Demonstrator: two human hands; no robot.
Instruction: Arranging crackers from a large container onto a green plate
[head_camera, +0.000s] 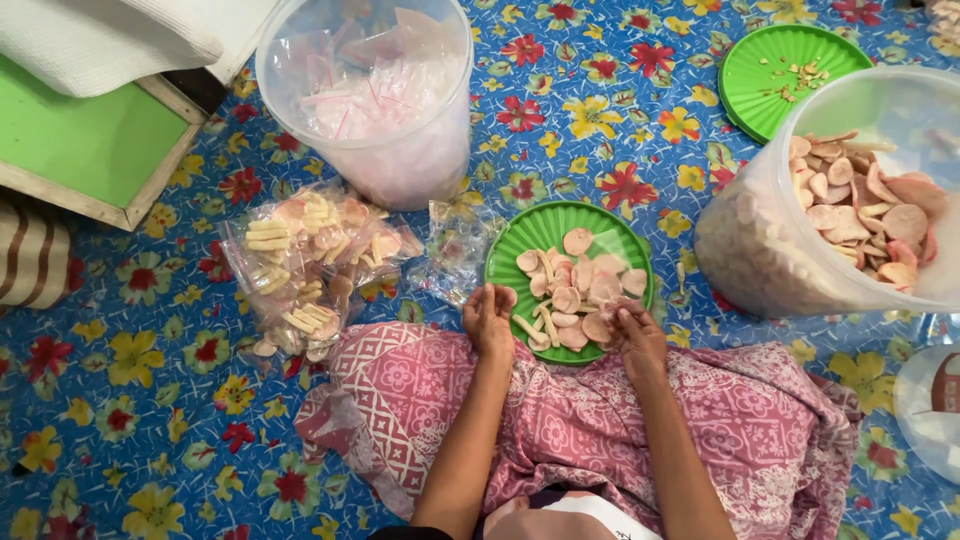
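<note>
A green plate (520, 245) lies on the flowered mat in front of my knees, piled with pale pink round crackers (585, 285) and a few yellow sticks. My left hand (488, 318) rests at the plate's near left rim with its fingers curled; whether it holds anything is hidden. My right hand (636, 330) sits at the near right rim, fingertips pinching among the crackers there. Left of the plate lies a heap of small clear bags (305, 265) filled with crackers and sticks, and an empty clear bag (452, 250) lies between that heap and the plate.
A clear tub of empty little bags (375, 95) stands at the back. A big clear tub of loose crackers (830, 200) stands at the right, with a green lid (775, 60) behind it. A green-topped wooden board (90, 140) is at the left. Pink patterned cloth (600, 420) covers my lap.
</note>
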